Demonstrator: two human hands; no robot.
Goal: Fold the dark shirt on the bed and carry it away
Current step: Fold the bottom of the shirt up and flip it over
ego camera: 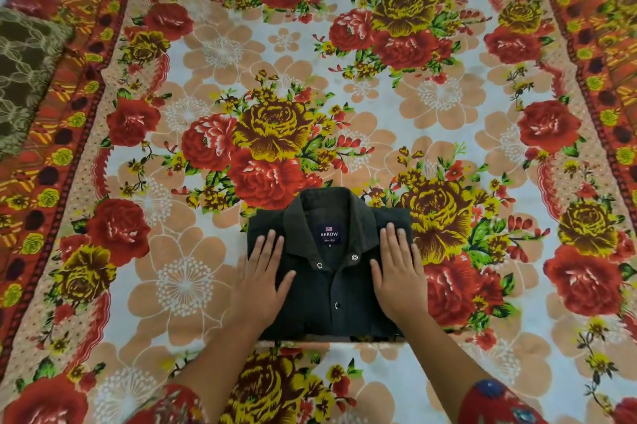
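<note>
The dark shirt (331, 289) lies folded into a neat rectangle on the bed, collar up, with a blue label reading ARROW at the neck. It rests near the front middle of the flowered bedsheet (310, 54). My left hand (263, 277) lies flat on the shirt's left half, fingers spread. My right hand (400, 271) lies flat on its right half, palm down. Neither hand grips the cloth.
A brown patterned pillow (24, 78) sits at the bed's left edge. A pale wall runs behind the far edge of the bed. The sheet's red and orange borders run down both sides.
</note>
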